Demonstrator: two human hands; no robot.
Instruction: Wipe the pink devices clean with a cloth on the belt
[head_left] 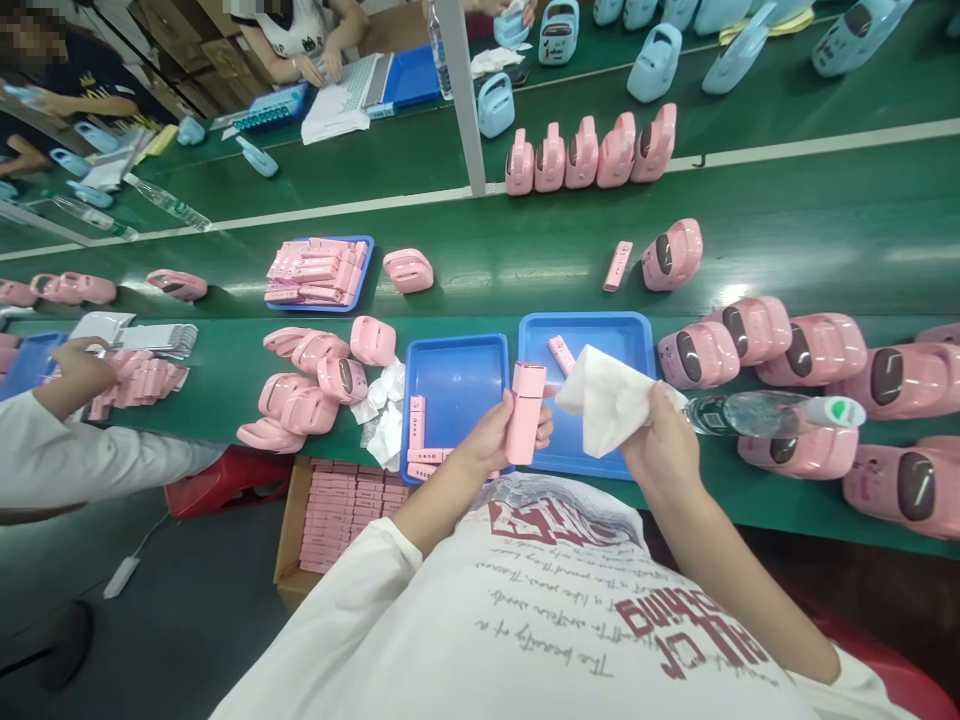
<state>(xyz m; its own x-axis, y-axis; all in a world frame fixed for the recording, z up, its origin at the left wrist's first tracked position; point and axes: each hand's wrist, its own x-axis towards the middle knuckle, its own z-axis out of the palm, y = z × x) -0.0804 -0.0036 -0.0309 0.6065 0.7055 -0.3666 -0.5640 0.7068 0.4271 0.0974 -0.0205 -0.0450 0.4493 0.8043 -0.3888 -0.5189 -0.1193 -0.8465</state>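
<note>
Upright in my left hand is a pink rectangular stick-like piece, its fingers wrapped round it. My right hand grips a white tissue that hangs to the left, close to the pink piece. Below my hands are two blue trays: the left tray holds several pink pieces with small dark dots, and in the right tray lies a similar piece, partly behind the tissue.
A water bottle lies beside pink handled cases on the right. More pink cases and crumpled tissues are at the left. A filled blue tray stands on the green conveyor. A co-worker's hand is far left.
</note>
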